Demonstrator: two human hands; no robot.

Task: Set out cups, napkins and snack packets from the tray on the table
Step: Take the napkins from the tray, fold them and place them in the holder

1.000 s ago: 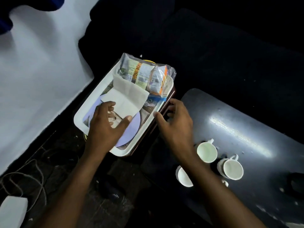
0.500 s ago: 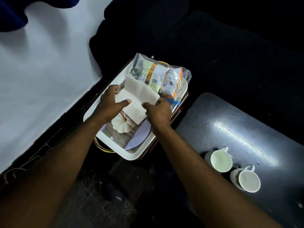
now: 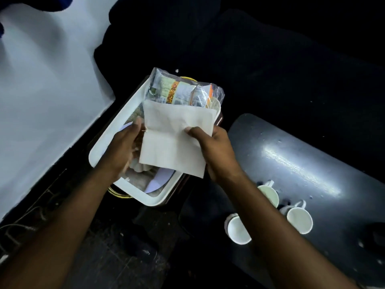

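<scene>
Both hands (image 3: 125, 149) (image 3: 216, 153) hold a napkin (image 3: 175, 140) over the tray (image 3: 151, 200).

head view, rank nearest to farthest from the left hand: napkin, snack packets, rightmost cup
1. napkin: held by the left hand, above the tray.
2. snack packets: at the tray's far end.
3. rightmost cup: on the table, far right.

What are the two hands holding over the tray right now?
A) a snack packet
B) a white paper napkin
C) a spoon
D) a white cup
B: the left hand and the right hand each grip a side of the napkin above the tray, while the snack packets lie on the tray and the cups sit on the table.
</scene>
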